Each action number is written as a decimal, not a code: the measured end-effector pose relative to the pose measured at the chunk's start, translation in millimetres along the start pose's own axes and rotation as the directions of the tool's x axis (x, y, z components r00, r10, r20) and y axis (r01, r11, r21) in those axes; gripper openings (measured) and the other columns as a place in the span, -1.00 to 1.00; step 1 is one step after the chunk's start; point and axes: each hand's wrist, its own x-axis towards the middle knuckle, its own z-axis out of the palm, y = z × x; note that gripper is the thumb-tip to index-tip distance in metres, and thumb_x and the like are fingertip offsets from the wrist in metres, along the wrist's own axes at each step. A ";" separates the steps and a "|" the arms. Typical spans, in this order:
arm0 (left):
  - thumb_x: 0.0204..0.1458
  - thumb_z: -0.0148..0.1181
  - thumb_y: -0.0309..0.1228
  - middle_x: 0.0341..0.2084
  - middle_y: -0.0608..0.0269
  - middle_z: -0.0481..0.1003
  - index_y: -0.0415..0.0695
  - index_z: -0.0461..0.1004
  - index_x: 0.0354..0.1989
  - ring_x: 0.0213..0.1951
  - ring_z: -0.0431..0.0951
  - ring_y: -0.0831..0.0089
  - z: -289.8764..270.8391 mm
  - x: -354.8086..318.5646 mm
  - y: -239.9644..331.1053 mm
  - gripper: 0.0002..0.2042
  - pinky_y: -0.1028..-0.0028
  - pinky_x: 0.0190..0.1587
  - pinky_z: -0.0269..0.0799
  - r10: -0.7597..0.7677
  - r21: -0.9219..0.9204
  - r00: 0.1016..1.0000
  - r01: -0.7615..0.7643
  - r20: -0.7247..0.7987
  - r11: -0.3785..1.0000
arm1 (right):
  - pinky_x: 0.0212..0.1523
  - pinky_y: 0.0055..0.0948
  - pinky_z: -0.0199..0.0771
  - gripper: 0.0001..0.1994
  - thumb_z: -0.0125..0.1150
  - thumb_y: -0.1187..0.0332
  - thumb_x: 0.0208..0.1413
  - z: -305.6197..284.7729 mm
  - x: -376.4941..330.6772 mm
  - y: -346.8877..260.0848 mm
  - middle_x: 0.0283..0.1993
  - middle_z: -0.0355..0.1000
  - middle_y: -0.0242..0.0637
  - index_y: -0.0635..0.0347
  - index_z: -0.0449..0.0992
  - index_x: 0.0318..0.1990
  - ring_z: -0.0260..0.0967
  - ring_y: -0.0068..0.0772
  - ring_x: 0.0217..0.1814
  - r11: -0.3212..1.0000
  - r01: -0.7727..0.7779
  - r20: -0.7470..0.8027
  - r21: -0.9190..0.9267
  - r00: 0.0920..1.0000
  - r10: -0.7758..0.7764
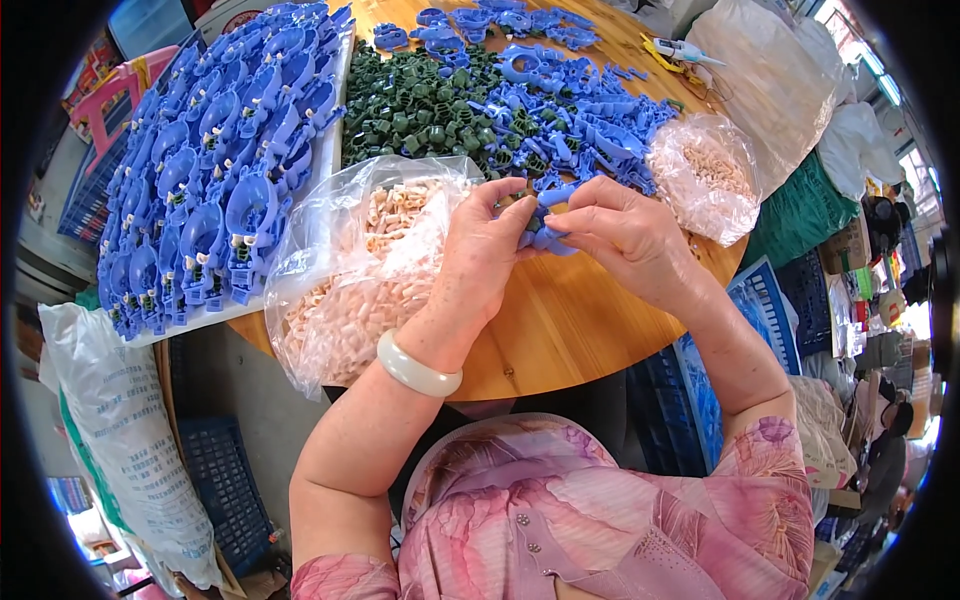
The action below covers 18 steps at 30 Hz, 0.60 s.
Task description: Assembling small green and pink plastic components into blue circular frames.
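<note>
Above the near part of the wooden table (570,320), my two hands meet around a small blue plastic part (548,238). The thumb and fingers of my left hand (487,235) close on it from the left. On its other side, my right hand (628,228) pinches it between thumb and fingertips. My fingers cover much of the part, so its full shape is hidden. Just beyond my hands lie a heap of loose blue plastic parts (610,130) and a heap of dark green plastic pieces (415,105).
An open clear bag of small beige pieces (350,315) lies beside my left forearm; another such bag (705,170) sits at the right. A white board (330,150) at the left carries rows of blue assemblies. A glue gun (685,52) rests at the far right. Blue crates (225,485) stand below.
</note>
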 end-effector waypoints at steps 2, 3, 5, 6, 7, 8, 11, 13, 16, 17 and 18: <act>0.11 0.06 -0.47 -0.35 0.20 0.49 -0.23 0.34 -0.07 -0.42 0.53 0.53 -0.8 -0.4 -0.1 -0.77 0.53 -0.41 0.56 -0.014 0.021 1.000 0.014 -0.008 1.000 | -0.32 -0.48 0.42 -0.80 0.22 0.51 -0.09 3.0 -2.0 0.2 -0.32 0.38 -0.35 0.07 0.55 -0.25 0.41 -0.30 -0.31 0.999 -0.018 0.000 -0.037 1.000 0.018; 0.11 0.06 -0.47 -0.35 0.20 0.49 -0.23 0.34 -0.07 -0.42 0.53 0.53 -0.6 -0.4 -0.2 -0.77 0.53 -0.41 0.56 -0.014 0.020 1.000 0.014 -0.008 1.000 | -0.32 -0.48 0.42 -0.80 0.22 0.51 -0.09 4.1 -2.6 1.3 -0.32 0.38 -0.35 0.07 0.55 -0.25 0.41 -0.30 -0.31 0.999 -0.017 0.000 -0.038 1.000 0.017; 0.10 0.06 -0.48 -0.36 0.21 0.49 -0.21 0.36 -0.09 -0.44 0.53 0.54 0.2 -0.4 -0.5 -0.79 0.55 -0.45 0.54 -0.027 0.023 0.999 0.028 -0.024 0.999 | -0.34 -0.47 0.42 -0.80 0.22 0.49 -0.09 5.5 -3.8 3.3 -0.32 0.38 -0.35 0.05 0.55 -0.26 0.41 -0.29 -0.30 0.998 -0.045 -0.017 0.046 0.999 0.045; 0.10 0.06 -0.48 -0.36 0.21 0.49 -0.21 0.36 -0.09 -0.44 0.53 0.54 0.9 -0.9 0.0 -0.79 0.55 -0.45 0.54 -0.027 0.022 0.999 0.028 -0.024 0.999 | -0.34 -0.47 0.42 -0.80 0.22 0.49 -0.09 6.0 -4.2 3.4 -0.32 0.38 -0.35 0.05 0.55 -0.26 0.41 -0.29 -0.30 0.998 -0.045 -0.016 0.046 0.999 0.045; 0.10 0.07 -0.48 -0.37 0.21 0.49 -0.21 0.36 -0.09 -0.45 0.53 0.54 1.9 -1.7 1.2 -0.79 0.56 -0.46 0.54 -0.023 0.037 0.999 0.024 -0.034 0.999 | -0.35 -0.46 0.42 -0.80 0.22 0.48 -0.09 6.5 -4.7 3.2 -0.31 0.38 -0.35 0.04 0.55 -0.24 0.41 -0.29 -0.30 0.999 -0.045 -0.022 0.025 0.999 0.046; 0.09 0.07 -0.48 -0.38 0.22 0.49 -0.21 0.36 -0.09 -0.46 0.53 0.54 2.6 -2.0 1.7 -0.79 0.56 -0.47 0.53 -0.018 0.052 0.999 0.021 -0.044 0.998 | -0.36 -0.45 0.42 -0.79 0.22 0.48 -0.09 6.8 -5.4 2.7 -0.31 0.38 -0.35 0.03 0.55 -0.23 0.41 -0.29 -0.29 0.999 -0.047 -0.029 0.004 0.998 0.047; 0.10 0.07 -0.48 -0.39 0.22 0.49 -0.21 0.35 -0.08 -0.46 0.53 0.53 -0.4 -0.6 0.1 -0.78 0.57 -0.47 0.53 -0.013 0.028 0.999 0.014 -0.045 1.000 | -0.36 -0.44 0.43 -0.77 0.20 0.47 -0.08 9.2 -6.1 -1.8 -0.31 0.38 -0.34 0.01 0.54 -0.21 0.42 -0.28 -0.29 0.993 0.024 -0.050 -0.119 0.998 -0.030; 0.10 0.07 -0.47 -0.38 0.22 0.49 -0.21 0.35 -0.08 -0.46 0.53 0.53 0.6 -0.3 -1.0 -0.78 0.58 -0.48 0.53 -0.011 0.015 0.999 0.012 -0.047 1.000 | -0.36 -0.43 0.43 -0.77 0.20 0.47 -0.08 10.3 -9.3 -1.8 -0.31 0.38 -0.34 0.02 0.54 -0.21 0.42 -0.28 -0.28 0.992 0.022 -0.050 -0.127 0.998 -0.029; 0.10 0.06 -0.47 -0.38 0.22 0.49 -0.21 0.34 -0.07 -0.46 0.53 0.54 2.0 -1.8 0.1 -0.77 0.59 -0.48 0.52 -0.007 -0.003 0.999 0.007 -0.044 1.000 | -0.37 -0.43 0.43 -0.79 0.18 0.47 -0.06 10.8 -10.3 -2.2 -0.31 0.38 -0.35 0.04 0.53 -0.22 0.42 -0.29 -0.29 0.992 0.016 -0.055 -0.126 0.998 -0.023; 0.11 0.06 -0.47 -0.39 0.22 0.49 -0.21 0.34 -0.07 -0.46 0.52 0.54 2.4 -2.4 0.4 -0.77 0.59 -0.48 0.51 -0.002 -0.008 0.999 0.002 -0.038 1.000 | -0.38 -0.43 0.42 -0.81 0.18 0.47 -0.05 11.0 -10.3 -2.4 -0.32 0.39 -0.36 0.05 0.53 -0.23 0.42 -0.29 -0.29 0.993 0.013 -0.062 -0.117 0.998 -0.021; 0.11 0.06 -0.47 -0.39 0.22 0.49 -0.21 0.34 -0.07 -0.46 0.52 0.54 3.2 -2.7 0.5 -0.77 0.59 -0.48 0.51 -0.003 -0.008 0.999 0.003 -0.038 1.000 | -0.38 -0.43 0.42 -0.81 0.18 0.47 -0.05 11.1 -10.3 -3.0 -0.32 0.39 -0.36 0.05 0.53 -0.23 0.42 -0.29 -0.29 0.993 0.012 -0.063 -0.117 0.998 -0.020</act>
